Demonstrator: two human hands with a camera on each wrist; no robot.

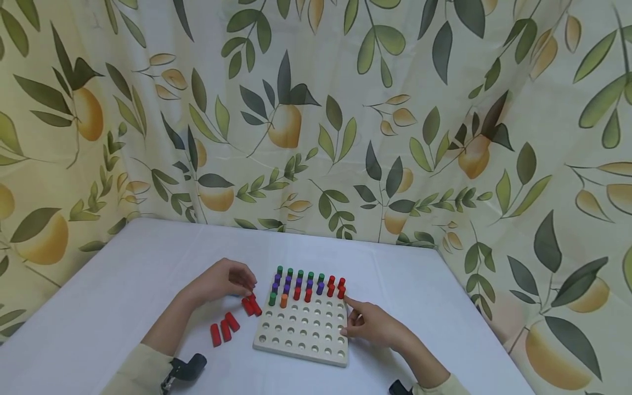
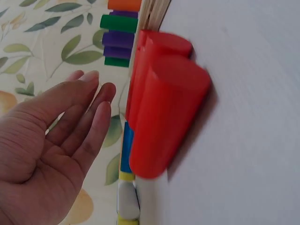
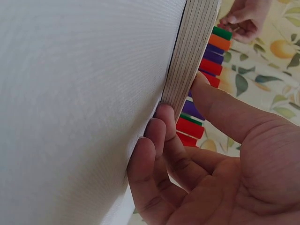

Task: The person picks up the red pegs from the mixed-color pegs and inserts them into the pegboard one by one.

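loose red pegs (image 1: 232, 322) lie on their sides on the table, l of the board (image 1: 300, 355): three nearer you, at least two more just beside its l edge, prob kept there to be in easy reach of your l hand (image 1: 224, 281). that hand is over the farther bunch, fingers bent w/ a narrow gap to the thumb; the l wrist view shows nothing btwn them, but the tips are partly hidden, so can't tell if a peg is pinched.

your r hand (image 1: 372, 325) grips the board's r edge, thumb and bent fingers on the wood, not on a peg; looks like it's there to steady the board, b/c otherwise it could slide on the cloth.

standing pegs fill the far rows: green pegs (image 1: 290, 272) at the back, purple pegs (image 1: 288, 280) in front, reds at the r end. nearest filled row has a green, an orange peg (image 1: 283, 301) and two reds. upright b/c the holes hold them; bare holes show nearer you.

further out: white table (image 1: 163, 263), dark wrist camera (image 1: 190, 368) on your l sleeve (image 1: 143, 370), fruit-and-leaf curtain (image 1: 326, 181) in the bg.
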